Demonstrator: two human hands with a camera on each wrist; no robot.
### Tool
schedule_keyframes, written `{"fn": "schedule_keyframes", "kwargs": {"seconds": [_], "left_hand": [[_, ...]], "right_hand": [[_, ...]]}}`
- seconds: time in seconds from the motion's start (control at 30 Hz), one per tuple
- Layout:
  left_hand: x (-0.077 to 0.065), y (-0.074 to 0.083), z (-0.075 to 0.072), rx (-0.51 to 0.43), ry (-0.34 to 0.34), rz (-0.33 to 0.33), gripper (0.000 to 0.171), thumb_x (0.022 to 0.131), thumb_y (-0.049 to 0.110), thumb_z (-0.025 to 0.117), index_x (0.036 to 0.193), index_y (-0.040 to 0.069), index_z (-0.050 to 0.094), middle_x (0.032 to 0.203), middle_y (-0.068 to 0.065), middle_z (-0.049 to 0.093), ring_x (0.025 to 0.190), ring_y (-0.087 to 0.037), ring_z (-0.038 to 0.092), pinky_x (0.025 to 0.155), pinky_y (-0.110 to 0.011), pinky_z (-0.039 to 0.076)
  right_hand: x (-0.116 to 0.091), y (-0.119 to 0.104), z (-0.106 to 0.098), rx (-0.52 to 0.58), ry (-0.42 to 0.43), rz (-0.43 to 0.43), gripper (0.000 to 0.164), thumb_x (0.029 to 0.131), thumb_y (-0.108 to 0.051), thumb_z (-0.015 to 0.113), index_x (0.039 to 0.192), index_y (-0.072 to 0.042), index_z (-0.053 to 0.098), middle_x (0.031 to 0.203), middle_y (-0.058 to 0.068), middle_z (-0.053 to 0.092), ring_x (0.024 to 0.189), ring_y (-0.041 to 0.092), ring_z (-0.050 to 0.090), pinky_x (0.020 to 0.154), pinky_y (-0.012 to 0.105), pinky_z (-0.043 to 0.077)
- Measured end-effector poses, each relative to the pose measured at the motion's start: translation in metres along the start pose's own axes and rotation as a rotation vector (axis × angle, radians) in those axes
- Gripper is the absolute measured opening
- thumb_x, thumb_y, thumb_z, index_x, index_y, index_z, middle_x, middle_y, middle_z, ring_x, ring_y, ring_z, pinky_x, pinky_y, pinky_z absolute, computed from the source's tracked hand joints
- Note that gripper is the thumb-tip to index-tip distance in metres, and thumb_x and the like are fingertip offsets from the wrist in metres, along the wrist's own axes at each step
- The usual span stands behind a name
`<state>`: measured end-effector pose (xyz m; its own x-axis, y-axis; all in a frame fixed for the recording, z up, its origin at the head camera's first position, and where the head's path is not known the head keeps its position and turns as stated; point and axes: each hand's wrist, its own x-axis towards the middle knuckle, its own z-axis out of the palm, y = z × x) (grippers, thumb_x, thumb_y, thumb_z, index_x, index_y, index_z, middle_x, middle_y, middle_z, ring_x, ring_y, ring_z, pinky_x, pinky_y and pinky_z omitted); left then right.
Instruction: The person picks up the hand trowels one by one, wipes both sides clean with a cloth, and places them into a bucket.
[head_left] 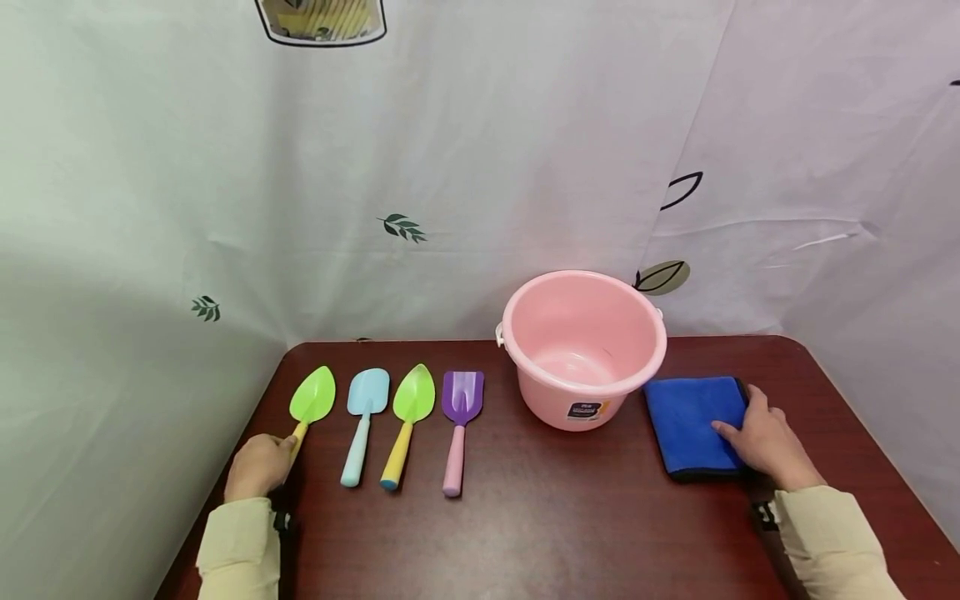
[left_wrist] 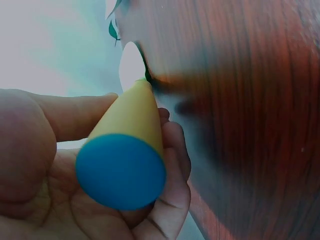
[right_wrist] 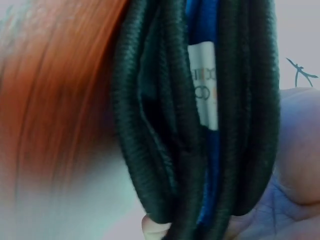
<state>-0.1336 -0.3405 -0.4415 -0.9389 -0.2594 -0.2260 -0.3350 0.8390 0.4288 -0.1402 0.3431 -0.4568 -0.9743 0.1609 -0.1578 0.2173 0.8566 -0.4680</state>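
Blue cloth [head_left: 690, 421] — white label [right_wrist: 205, 95], right wrist view only.

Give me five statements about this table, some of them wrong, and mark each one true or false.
1. The left hand holds a green trowel by its yellow handle. True.
2. The bucket stands between the purple trowel and the cloth. True.
3. Nothing touches the cloth. False: the right hand grips it.
4. The bucket bears a dark label. True.
5. The purple trowel has a green handle. False: it has a pink handle.
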Motion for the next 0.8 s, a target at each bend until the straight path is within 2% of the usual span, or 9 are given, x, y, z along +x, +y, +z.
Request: {"fn": "schedule_keyframes", "kwargs": {"seconds": [0.23,0.47,0.73,0.8], "left_hand": [[0.0009,-0.0016,0.0,-0.025,-0.005,-0.001,0.041,0.104,0.021,0.043,0.087,-0.009,0.065,0.068,-0.011,0.054,0.063,-0.026,0.052,0.054,-0.035,0.041],[0.0037,-0.0032,-0.0006,-0.043,-0.022,0.015,0.045,0.104,0.024,0.047,0.105,-0.019,0.063,0.076,-0.016,0.058,0.069,-0.027,0.056,0.058,-0.037,0.045],[0.0022,-0.0035,-0.0018,-0.094,-0.027,0.039,0.05,0.104,0.028,0.048,0.109,-0.02,0.063,0.077,-0.015,0.059,0.069,-0.026,0.054,0.058,-0.035,0.043],[0.0016,-0.0032,-0.0019,-0.109,-0.018,0.034,0.049,0.104,0.028,0.049,0.105,-0.018,0.065,0.074,-0.013,0.058,0.067,-0.025,0.053,0.056,-0.035,0.042]], "right_hand": [[0.0007,-0.0016,-0.0004,0.02,0.018,0.022,0.088,0.095,-0.018,0.066,0.144,0.026,0.006,0.129,0.055,0.029,0.116,0.068,0.037,0.096,0.073,0.035],[-0.0026,-0.0007,-0.0026,0.052,0.016,0.026,0.089,0.095,-0.02,0.065,0.143,0.027,0.008,0.132,0.054,0.027,0.117,0.068,0.037,0.096,0.073,0.036],[-0.0033,0.0027,-0.0074,0.056,0.009,0.003,0.083,0.097,-0.027,0.063,0.136,0.032,0.02,0.127,0.053,0.034,0.111,0.065,0.044,0.092,0.07,0.041],[-0.0026,0.0037,-0.0081,0.048,0.004,-0.002,0.082,0.098,-0.029,0.063,0.134,0.033,0.023,0.124,0.053,0.037,0.108,0.064,0.047,0.091,0.069,0.042]]}}
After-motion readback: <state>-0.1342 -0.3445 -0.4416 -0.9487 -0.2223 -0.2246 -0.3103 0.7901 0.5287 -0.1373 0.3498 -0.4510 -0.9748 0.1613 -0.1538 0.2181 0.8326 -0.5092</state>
